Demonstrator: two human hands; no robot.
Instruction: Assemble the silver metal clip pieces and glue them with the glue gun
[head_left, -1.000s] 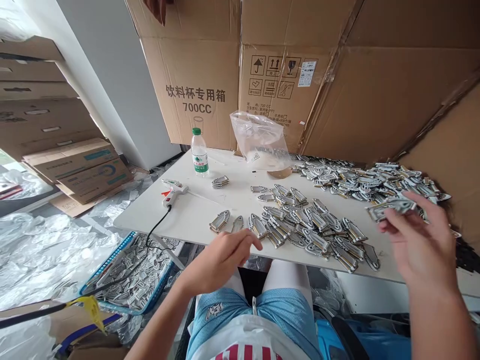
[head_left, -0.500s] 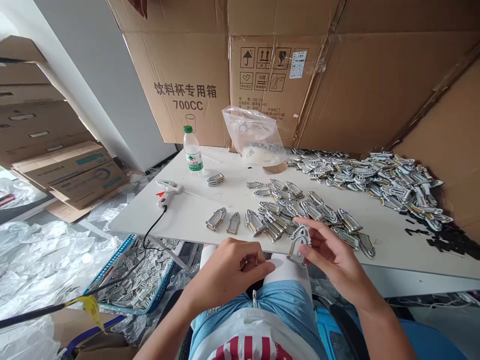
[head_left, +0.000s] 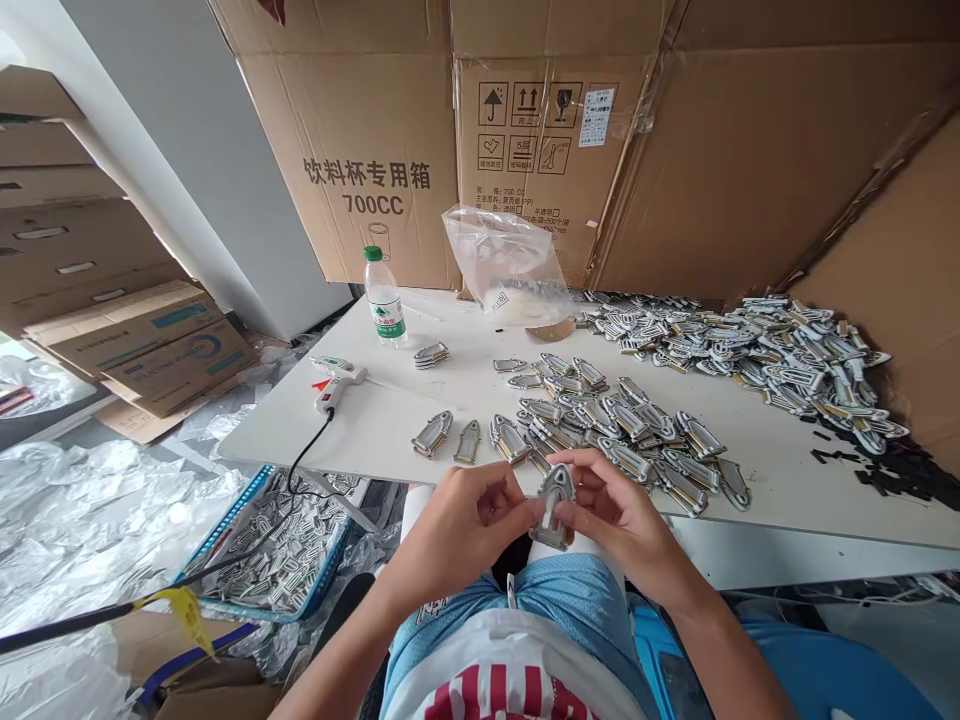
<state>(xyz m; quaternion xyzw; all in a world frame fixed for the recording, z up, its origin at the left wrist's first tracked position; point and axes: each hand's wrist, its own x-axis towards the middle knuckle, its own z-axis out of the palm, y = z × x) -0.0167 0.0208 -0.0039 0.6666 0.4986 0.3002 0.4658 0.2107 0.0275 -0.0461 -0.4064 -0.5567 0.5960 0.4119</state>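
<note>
Both hands on one badge (head_left: 553,496)
Left hand (head_left: 457,525) and right hand (head_left: 622,515) pinch it above the lap; it seems upright, loose badges (head_left: 622,425) just beyond on the table (head_left: 390,425).

The left cardboard box (head_left: 352,150) against the wall bears large dark print: a line of Chinese characters, "饮料杯专用箱", and under it "700CC", with a small outline drawing of a cup below.

The middle cardboard box (head_left: 525,120) carries a block of square handling signs: an umbrella, two upward arrows, a wine glass, and a lower row in which "5层" can be made out. Beside them sits a white sticker (head_left: 597,116) whose print is too small to read. Below the signs run small lines, among them "700 CC".

The water bottle (head_left: 384,300) has a green and white label; its writing is too small to read.
</note>
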